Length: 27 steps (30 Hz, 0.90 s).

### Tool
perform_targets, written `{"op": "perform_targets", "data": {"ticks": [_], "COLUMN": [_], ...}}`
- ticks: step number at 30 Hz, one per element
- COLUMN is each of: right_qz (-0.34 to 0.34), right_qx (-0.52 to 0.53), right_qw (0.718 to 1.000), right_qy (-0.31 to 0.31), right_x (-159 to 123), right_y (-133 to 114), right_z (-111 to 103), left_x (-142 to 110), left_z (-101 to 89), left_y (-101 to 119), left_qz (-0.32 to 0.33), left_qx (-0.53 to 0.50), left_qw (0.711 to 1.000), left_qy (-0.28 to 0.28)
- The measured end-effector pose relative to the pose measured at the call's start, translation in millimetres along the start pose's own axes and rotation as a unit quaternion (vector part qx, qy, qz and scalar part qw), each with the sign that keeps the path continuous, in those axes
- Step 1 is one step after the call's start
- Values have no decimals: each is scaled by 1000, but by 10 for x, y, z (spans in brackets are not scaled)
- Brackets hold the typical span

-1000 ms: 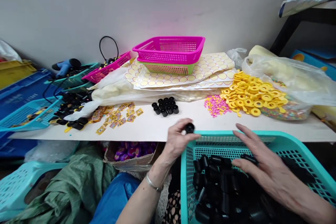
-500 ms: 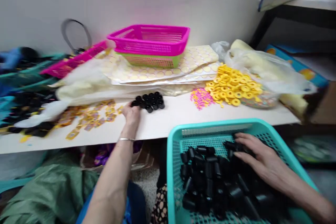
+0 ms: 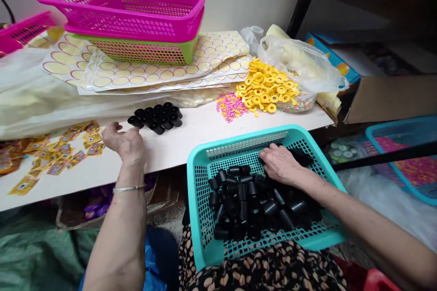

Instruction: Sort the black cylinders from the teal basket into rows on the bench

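My left hand point(image 3: 124, 141) hovers at the table's front part, fingers loosely bent and apart, with nothing seen in them. Just right of it, a tight cluster of short black plastic cylinders point(image 3: 159, 117) stands upright on the white table point(image 3: 191, 129). A turquoise mesh basket point(image 3: 196, 191) on my lap holds many loose black cylinders point(image 3: 244, 200) lying in all directions. Inside its far part, my right hand point(image 3: 280, 163) has its fingers closed down on a black cylinder, whose shape is mostly hidden beneath the hand.
Small orange-yellow printed packets point(image 3: 61, 154) lie left of my left hand. Pink and yellow bits point(image 3: 232, 107) and a heap of yellow plastic rings point(image 3: 268, 88) lie to the right. Behind stand a magenta basket point(image 3: 136, 13) in a green one point(image 3: 146, 50), on printed sheets point(image 3: 164, 72).
My left hand has come away from the black cylinder cluster, and its fingers have opened. My right hand stays in the basket, its fingers drawn closer together. The view has swung right.
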State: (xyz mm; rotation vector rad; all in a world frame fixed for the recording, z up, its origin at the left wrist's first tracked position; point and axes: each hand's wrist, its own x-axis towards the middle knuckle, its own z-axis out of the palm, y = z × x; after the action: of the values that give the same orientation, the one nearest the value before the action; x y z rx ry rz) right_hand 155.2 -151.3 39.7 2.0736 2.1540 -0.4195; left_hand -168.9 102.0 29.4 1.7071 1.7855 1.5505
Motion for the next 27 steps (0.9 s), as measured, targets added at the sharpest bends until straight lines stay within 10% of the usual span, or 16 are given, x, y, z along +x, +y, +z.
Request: {"op": "perform_targets", "data": {"ticks": [2,4,8,10,12,21,27], "right_qz": [-1,-8,-10,-17,-28,8,27], "right_qx": [3,8,111,206,301,562,571], "right_qw": [1000,1000,993,976,949,817,806], "right_qy": [-4,-5,35,68,90,128,156], "right_x": [41,31,-112,-224,-345,-652,-723], "right_y": [-11,22,140,181,192,78,126], "right_z": [33,48,12,-7,-11,93,147], "left_x": [-302,-681,-1356,-1558,-1673,-1757,-1712], "left_z": [-41,-64,-17,48,126,465,431], "left_y": [347,761,1404,1549,1613,1469,1373], "left_qz": [22,115,279,341,365,319,316], "left_qx": [-23,-77,-42,22,95,147,40], "left_qw": [999,979,732,631,590,589,645], "left_qy": [11,-151,-620,-697,-714,-728,-695]}}
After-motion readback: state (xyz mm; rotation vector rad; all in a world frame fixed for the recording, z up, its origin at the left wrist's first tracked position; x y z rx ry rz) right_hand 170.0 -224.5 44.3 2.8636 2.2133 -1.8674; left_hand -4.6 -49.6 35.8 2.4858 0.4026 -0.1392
